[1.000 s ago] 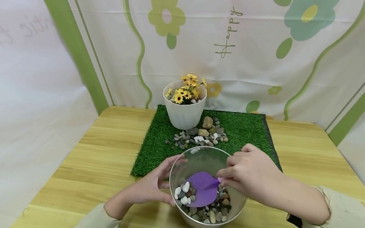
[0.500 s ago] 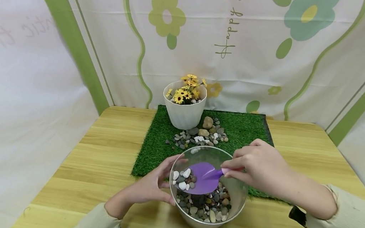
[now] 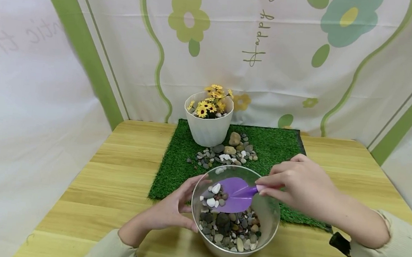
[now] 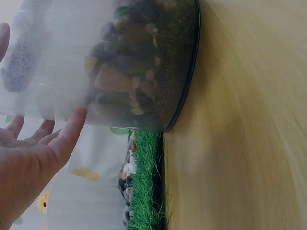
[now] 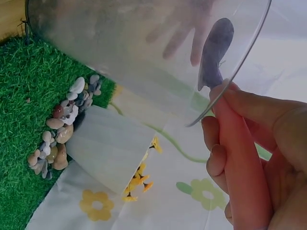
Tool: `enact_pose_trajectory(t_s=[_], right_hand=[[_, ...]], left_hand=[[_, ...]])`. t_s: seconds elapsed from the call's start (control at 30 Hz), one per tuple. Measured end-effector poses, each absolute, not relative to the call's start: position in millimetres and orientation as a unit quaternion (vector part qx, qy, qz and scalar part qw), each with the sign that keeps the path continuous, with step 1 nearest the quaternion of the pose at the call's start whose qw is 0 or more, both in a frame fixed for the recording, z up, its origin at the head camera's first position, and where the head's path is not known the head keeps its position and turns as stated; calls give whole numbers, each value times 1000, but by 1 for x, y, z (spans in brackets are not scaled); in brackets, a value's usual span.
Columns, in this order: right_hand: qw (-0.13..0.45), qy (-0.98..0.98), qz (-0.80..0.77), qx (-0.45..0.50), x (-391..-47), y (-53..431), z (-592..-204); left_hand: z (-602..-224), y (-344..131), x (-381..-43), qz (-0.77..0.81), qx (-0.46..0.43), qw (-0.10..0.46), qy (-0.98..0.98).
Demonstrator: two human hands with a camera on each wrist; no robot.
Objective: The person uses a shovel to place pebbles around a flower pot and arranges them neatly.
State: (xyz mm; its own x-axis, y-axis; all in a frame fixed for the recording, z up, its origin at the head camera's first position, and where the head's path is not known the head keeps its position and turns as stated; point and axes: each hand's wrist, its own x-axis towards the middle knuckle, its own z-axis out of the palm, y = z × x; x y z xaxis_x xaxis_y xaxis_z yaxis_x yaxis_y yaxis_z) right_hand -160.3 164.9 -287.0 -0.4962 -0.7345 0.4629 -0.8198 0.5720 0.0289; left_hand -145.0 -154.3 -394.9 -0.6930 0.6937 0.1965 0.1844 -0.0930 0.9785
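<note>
My right hand (image 3: 297,188) grips the pink handle (image 5: 242,165) of a purple scoop (image 3: 237,191), with the thumb on one side and fingers round the other. White, grey and brown pebbles (image 3: 213,197) lie on the scoop's blade, held inside the mouth of a clear bucket (image 3: 268,238). More pebbles (image 3: 234,233) cover the bucket's bottom. Against the bucket's left wall rests my left hand (image 3: 166,212), thumb and fingers spread wide. In the left wrist view, its fingers (image 4: 69,136) reach to the wall, fairly straight.
A green turf mat (image 3: 274,142) lies behind the bucket on the wooden table (image 3: 106,193). On it stand a white pot (image 3: 207,132) with yellow flowers (image 3: 208,104) and a heap of stones (image 3: 229,152). A printed cloth (image 3: 218,65) hangs at the back.
The scoop has risen off the bottom pebbles with its load, swinging left and then slightly back right. My right hand has shifted rightward. The left hand and the bucket have stayed put.
</note>
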Motion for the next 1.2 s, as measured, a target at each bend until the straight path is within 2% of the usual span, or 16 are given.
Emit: enact_pose_trajectory(t_s=[0.63, 0.97, 1.2], right_hand=[[203, -883, 106, 409, -168, 180, -281], [237, -884, 101, 390, -179, 188, -270], [237, -889, 106, 376, -189, 191, -267]], left_hand=[[-395, -154, -144, 647, 314, 207, 664], [-395, -155, -144, 657, 329, 201, 648], [-395, -155, -144, 661, 330, 204, 642]])
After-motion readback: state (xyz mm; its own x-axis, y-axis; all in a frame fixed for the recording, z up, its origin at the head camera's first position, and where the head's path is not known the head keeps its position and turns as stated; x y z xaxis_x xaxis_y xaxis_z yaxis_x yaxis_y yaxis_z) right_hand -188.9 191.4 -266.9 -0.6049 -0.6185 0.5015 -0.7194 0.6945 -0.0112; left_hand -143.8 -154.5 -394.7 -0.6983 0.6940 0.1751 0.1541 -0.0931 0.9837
